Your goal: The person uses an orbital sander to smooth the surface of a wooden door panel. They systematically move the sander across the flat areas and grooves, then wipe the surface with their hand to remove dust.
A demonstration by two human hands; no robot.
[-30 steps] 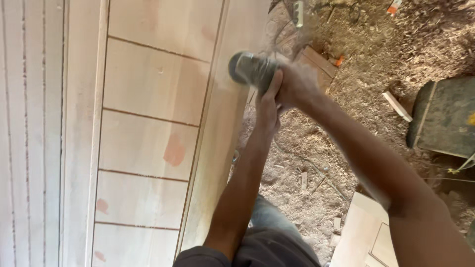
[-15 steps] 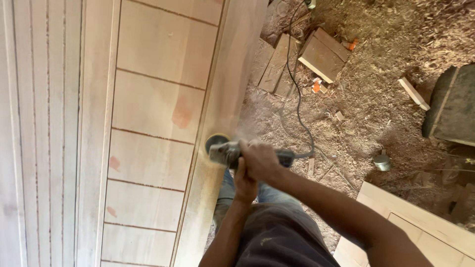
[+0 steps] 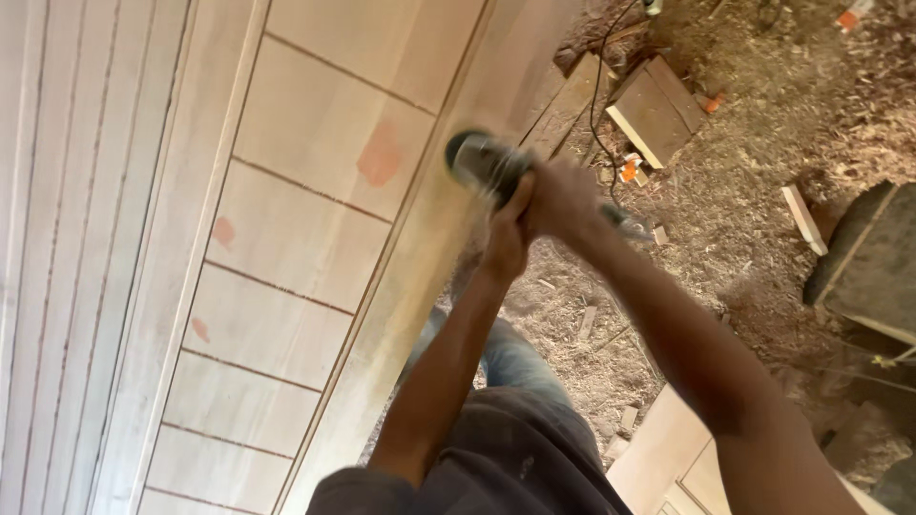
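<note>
A: What takes up most of the view?

B: A big pale wooden door (image 3: 315,248), lying flat and filling the left half. It has panels set apart by thin dark grooves, and a few reddish patches on them.

A: And to the right of it?

B: A dirt floor (image 3: 763,286) strewn with sawdust and shavings. Wood offcuts (image 3: 656,107) lie near the top, a small wood strip (image 3: 803,219) sits further right, and a dark block (image 3: 873,262) stands at the right edge.

A: Where is the tool?

B: A hand sander (image 3: 482,162) rests on the door's right rail, its round dark head blurred. A black cord (image 3: 598,86) runs from it up across the floor.

A: How do the hands sit?

B: The left hand (image 3: 508,234) is wrapped tight around the sander just behind the head. The right hand (image 3: 565,198) is closed around the sander's rear grip, touching the left one. Both arms reach out from the bottom of the view.
</note>
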